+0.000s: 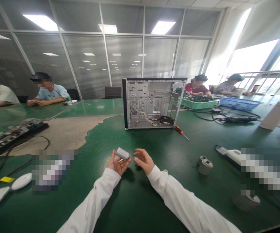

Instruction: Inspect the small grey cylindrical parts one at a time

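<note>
My left hand [119,164] is closed around a small silver can-shaped part [122,153], gripping it between thumb and fingers above the green table. The part lies tilted, and its far end seems to carry a darker edge; its exact kind does not show. Just to its right, my right hand [145,160] is raised with curled fingers apart and holds nothing. Behind both hands stands an opened computer case [152,103], with loose wires and a black fan [166,119] inside. An orange-handled screwdriver [180,131] lies at its right front corner.
Metal cans with terminals [205,165] stand at right, near a white device [229,155]. Further back are a green basket [199,104], a blue basket [239,103] and black cables. Circuit parts [14,134] lie at left. Several people sit around the table.
</note>
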Motion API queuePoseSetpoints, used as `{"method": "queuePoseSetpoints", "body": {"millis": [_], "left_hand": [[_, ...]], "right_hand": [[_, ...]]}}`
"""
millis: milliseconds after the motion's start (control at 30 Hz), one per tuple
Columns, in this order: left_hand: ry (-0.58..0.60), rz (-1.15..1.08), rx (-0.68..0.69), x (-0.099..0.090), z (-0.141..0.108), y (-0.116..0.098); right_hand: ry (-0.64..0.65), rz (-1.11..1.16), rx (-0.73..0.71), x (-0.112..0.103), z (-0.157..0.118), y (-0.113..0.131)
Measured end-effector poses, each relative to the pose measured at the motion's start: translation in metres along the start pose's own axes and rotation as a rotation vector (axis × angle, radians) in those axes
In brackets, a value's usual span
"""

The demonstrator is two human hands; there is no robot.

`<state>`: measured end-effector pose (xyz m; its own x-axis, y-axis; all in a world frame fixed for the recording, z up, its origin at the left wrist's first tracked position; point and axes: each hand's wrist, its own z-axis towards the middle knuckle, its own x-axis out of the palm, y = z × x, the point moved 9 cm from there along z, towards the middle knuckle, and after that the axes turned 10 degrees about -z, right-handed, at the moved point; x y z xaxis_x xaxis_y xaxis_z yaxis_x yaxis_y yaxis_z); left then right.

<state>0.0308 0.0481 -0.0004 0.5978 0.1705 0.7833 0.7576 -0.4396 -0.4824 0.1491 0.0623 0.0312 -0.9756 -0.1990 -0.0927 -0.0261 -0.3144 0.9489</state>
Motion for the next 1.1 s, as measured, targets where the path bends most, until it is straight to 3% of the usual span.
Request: {"method": "queuePoseSetpoints", "body": {"millis": [567, 1100], "left_hand": [[0.001, -0.161, 0.049, -0.001, -0.005, -0.006], [-0.025, -0.177, 0.166, -0.002, -0.004, -0.012]], "right_hand": [[-0.044, -0.036, -0.027, 0.002, 0.0, -0.006], [0.038, -0.083, -0.003, 0.005, -0.002, 0.001]]}}
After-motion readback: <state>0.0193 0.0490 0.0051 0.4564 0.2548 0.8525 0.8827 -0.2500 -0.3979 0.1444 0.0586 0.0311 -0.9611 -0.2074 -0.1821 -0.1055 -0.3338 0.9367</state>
